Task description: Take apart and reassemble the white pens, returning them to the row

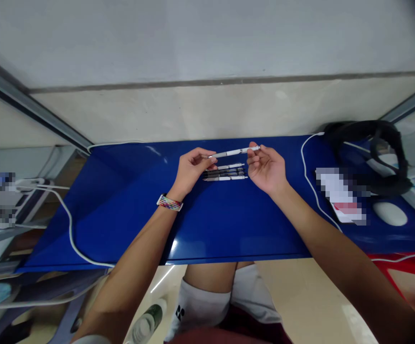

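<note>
A white and grey pen (233,152) is held level above the blue table, one end in each hand. My left hand (193,168), with a multicoloured band on its wrist, pinches the tip end at the left. At the right, the fingers of my right hand (267,167) close on the other end, palm turned partly up. Just below lie several pens side by side: a white pen (225,178) nearest me, black pens (225,172) in the middle, and another white pen (230,166) farthest away, partly covered by my left fingers.
On the right of the blue table (228,220) lie a blurred-out phone (341,196), a white mouse (389,213) and a black headband-like strap (368,138). White cables (311,177) run along both sides. A wall (207,114) stands behind; a bottle (146,322) is below the front edge.
</note>
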A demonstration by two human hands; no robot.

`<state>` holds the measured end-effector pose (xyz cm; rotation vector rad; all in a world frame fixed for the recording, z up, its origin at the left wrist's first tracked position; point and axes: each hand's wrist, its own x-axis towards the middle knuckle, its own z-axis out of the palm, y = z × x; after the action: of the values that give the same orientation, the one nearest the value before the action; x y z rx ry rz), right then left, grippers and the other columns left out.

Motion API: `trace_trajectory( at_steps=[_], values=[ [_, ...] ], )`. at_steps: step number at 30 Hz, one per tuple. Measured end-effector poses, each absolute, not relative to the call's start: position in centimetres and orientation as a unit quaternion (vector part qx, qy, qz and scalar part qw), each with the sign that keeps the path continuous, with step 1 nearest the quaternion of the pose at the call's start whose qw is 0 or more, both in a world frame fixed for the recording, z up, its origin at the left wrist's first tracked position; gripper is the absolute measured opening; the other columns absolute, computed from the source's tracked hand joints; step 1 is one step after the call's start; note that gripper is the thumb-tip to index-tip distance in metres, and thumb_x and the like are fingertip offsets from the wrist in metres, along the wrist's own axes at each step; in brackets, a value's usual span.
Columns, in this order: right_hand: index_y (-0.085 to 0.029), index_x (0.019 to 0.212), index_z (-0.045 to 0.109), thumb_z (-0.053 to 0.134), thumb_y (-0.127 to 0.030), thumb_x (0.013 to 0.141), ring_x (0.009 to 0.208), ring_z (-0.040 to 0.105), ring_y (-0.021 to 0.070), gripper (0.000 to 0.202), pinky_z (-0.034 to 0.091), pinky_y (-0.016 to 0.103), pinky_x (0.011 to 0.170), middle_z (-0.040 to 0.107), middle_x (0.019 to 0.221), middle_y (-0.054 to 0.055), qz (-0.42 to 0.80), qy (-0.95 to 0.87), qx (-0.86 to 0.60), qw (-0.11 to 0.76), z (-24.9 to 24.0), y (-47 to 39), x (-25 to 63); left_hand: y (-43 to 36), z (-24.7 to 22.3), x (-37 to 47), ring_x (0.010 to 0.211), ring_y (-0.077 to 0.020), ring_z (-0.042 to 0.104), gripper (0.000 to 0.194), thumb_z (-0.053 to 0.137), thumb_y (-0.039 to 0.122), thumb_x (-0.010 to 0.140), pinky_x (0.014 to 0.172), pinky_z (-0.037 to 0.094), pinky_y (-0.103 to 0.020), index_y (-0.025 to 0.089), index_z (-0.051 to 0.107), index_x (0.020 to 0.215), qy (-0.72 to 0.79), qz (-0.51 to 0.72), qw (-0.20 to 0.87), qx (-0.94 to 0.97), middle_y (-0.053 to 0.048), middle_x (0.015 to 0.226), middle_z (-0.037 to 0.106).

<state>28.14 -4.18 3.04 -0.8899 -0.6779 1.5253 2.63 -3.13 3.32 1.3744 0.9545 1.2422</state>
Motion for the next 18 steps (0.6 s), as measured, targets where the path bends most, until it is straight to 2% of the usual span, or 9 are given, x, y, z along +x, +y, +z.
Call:
trace_trajectory(
  at_steps=[4, 8, 10, 14, 18],
  values=[
    [-0.023, 0.107, 0.081, 0.077, -0.038, 0.09, 0.072, 0.076, 0.0146, 0.023, 0.066, 0.024, 0.065, 0.086, 0.096, 0.005, 0.667, -0.281, -0.361, 0.588, 3.3, -4.4, 28.1, -3.0, 3.2, 2.4, 0.076, -0.0191, 0.081, 0.032, 0.093, 0.044, 0.085, 0.077, 0.067, -0.034, 0.02, 0.081, 0.102, 0.391, 0.516, 0.507, 0.569, -0.004, 0.084, 0.083],
    [-0.025, 0.124, 0.08, 0.073, -0.053, 0.094, 0.074, 0.075, 0.0167, 0.042, 0.061, 0.027, 0.058, 0.087, 0.11, 0.006, 0.646, -0.333, -0.365, 0.582, 3.8, -4.7, 27.8, -2.7, 3.2, 2.0, 0.077, -0.019, 0.081, 0.032, 0.092, 0.044, 0.085, 0.081, 0.068, -0.036, 0.02, 0.081, 0.103, 0.394, 0.528, 0.498, 0.564, -0.006, 0.09, 0.085],
    [-0.028, 0.129, 0.079, 0.078, -0.051, 0.091, 0.071, 0.071, 0.0153, 0.044, 0.055, 0.026, 0.052, 0.086, 0.112, 0.005, 0.616, -0.357, -0.375, 0.593, 3.9, -4.7, 27.6, -2.6, 3.3, 1.9, 0.078, -0.0196, 0.082, 0.033, 0.093, 0.044, 0.085, 0.081, 0.068, -0.037, 0.019, 0.08, 0.103, 0.395, 0.532, 0.494, 0.563, -0.007, 0.093, 0.085],
    [-0.029, 0.118, 0.084, 0.09, -0.039, 0.083, 0.062, 0.064, 0.0125, 0.036, 0.045, 0.025, 0.046, 0.083, 0.097, 0.001, 0.529, -0.408, -0.401, 0.627, 3.6, -4.5, 27.3, -2.3, 3.2, 1.6, 0.08, -0.0193, 0.082, 0.031, 0.092, 0.042, 0.086, 0.081, 0.066, -0.035, 0.019, 0.081, 0.103, 0.392, 0.536, 0.485, 0.57, -0.007, 0.092, 0.085],
    [-0.027, 0.102, 0.087, 0.092, -0.038, 0.083, 0.067, 0.068, 0.0176, 0.022, 0.054, 0.029, 0.055, 0.073, 0.073, -0.001, 0.413, -0.488, -0.45, 0.624, 2.5, -3.7, 27.6, -2.1, 3.0, 1.3, 0.082, -0.0186, 0.081, 0.028, 0.09, 0.041, 0.088, 0.079, 0.063, -0.032, 0.019, 0.081, 0.103, 0.396, 0.52, 0.477, 0.588, -0.007, 0.09, 0.084]
  ],
)
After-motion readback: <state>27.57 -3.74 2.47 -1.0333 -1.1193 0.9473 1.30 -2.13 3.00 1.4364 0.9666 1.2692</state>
